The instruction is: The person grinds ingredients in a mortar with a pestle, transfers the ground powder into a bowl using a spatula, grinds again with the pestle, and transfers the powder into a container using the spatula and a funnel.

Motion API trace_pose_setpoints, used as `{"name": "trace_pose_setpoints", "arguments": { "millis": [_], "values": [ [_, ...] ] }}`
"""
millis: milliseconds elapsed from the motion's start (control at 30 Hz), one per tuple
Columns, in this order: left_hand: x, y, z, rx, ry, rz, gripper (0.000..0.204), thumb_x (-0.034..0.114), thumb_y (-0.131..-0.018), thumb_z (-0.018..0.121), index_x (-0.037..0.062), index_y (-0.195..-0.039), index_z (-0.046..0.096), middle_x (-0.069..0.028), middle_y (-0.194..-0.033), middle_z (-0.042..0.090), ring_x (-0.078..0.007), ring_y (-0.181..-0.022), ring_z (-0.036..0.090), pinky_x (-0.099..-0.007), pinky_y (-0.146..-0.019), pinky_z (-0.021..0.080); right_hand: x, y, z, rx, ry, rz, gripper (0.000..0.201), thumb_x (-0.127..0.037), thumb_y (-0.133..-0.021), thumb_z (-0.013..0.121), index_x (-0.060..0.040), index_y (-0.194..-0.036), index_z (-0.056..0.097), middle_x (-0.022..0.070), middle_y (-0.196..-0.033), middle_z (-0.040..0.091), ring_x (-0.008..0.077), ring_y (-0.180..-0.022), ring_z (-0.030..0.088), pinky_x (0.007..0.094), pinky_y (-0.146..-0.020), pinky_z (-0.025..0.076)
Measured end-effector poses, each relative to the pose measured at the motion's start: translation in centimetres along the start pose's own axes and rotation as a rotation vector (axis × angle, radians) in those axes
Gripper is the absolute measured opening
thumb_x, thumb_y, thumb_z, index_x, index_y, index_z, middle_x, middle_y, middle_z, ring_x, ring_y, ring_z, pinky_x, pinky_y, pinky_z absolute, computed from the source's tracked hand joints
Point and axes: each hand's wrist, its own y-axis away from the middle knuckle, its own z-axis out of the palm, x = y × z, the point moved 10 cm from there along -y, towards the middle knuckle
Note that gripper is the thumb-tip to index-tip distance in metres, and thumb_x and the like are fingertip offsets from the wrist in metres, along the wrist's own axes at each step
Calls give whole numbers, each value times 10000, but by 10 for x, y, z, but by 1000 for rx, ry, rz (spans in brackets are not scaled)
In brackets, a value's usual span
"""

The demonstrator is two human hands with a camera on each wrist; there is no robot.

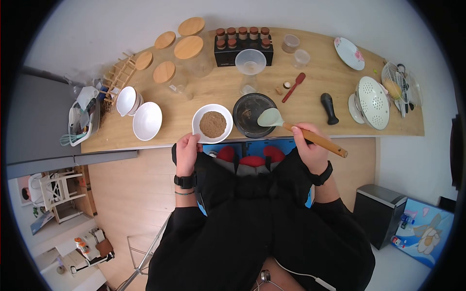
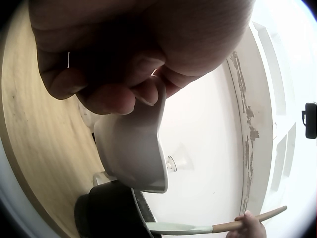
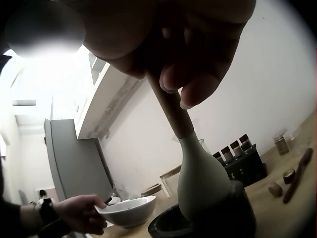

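My left hand (image 1: 187, 154) pinches the near rim of a white bowl (image 1: 196, 127), which holds a mound of brown powder (image 1: 212, 124). In the left wrist view the bowl (image 2: 131, 148) is seen from its side, close by the dark mortar (image 2: 111, 208). The right hand (image 1: 312, 148) grips the wooden handle of a spoon (image 1: 270, 118) with a pale green head. That head dips into the mortar (image 1: 239, 127), where a little brown residue lies on the bottom. In the right wrist view the mortar's wall hides the tip of the spoon (image 3: 195, 183).
Beyond the mortar stand a jar with a funnel (image 1: 250, 60) and a black spice rack (image 1: 238, 58). A red spatula (image 1: 294, 87), a black pestle (image 1: 329, 108) and a white colander (image 1: 373, 103) lie to the right. Two white bowls (image 1: 147, 121) and wooden-lidded jars (image 1: 189, 47) stand left.
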Motion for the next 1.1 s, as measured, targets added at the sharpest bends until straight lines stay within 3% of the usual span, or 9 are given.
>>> {"name": "trace_pose_setpoints", "arguments": {
  "millis": [133,233,433,600,733,833,933,1000,1100],
  "values": [
    [0,-1,0,-8,-13,0,246,194,-934,590,40,-748,634,6,-616,554,-83,-566,524,-230,-555,411,-7,-7,5,-75,50,-19,69,-80,-853,720,-42,-881,670,95,-780,676,261,-683,655,331,-623,512],
    [-1,-2,-2,5,-34,-11,249,197,-935,590,45,-742,632,8,-615,557,-81,-565,527,-229,-551,409,-21,-10,12,-103,79,-140,69,-72,-848,713,-40,-877,659,100,-781,671,269,-688,652,335,-625,508],
    [-2,-4,-3,9,-18,0,251,200,-935,592,52,-735,628,10,-613,558,-78,-561,525,-226,-546,405,-7,-12,23,-127,94,-46,78,-71,-851,710,-37,-902,661,102,-823,681,255,-714,658,326,-645,508],
    [-1,-6,-4,9,-20,-11,253,197,-932,592,49,-730,622,9,-611,556,-82,-563,525,-230,-548,409,23,-5,22,-116,-120,115,104,-81,-862,710,-26,-942,674,97,-849,691,220,-737,666,303,-668,514],
    [0,-7,-2,-5,-28,-2,254,194,-931,592,48,-724,618,8,-610,555,-85,-560,524,-231,-549,410,19,-6,10,-105,-37,142,102,-84,-863,708,-24,-937,673,103,-856,690,228,-753,666,296,-685,517],
    [0,-7,-1,-2,-27,-11,258,192,-930,591,47,-719,614,7,-608,554,-85,-560,524,-230,-550,409,12,-10,11,-123,26,56,110,-89,-864,706,-26,-947,671,106,-863,690,236,-773,670,296,-699,516],
    [1,-7,2,-10,-24,-6,263,192,-931,589,46,-714,611,6,-607,553,-86,-559,523,-231,-552,410,24,-10,18,-161,5,125,112,-88,-863,706,-28,-949,670,109,-855,686,249,-776,668,304,-700,516],
    [2,-7,2,-9,-35,-5,265,192,-932,588,46,-711,609,5,-607,553,-85,-558,522,-231,-551,409,17,-12,19,-146,23,23,100,-70,-889,695,-9,-963,664,59,-824,663,117,-725,601,245,-646,467],
    [0,-7,0,-6,-59,-6,269,193,-933,587,48,-707,605,6,-605,551,-85,-557,518,-232,-550,406,40,-7,24,-169,-47,67,120,-65,-910,678,0,-1009,660,62,-851,671,112,-745,610,242,-670,482]
  ]
}}
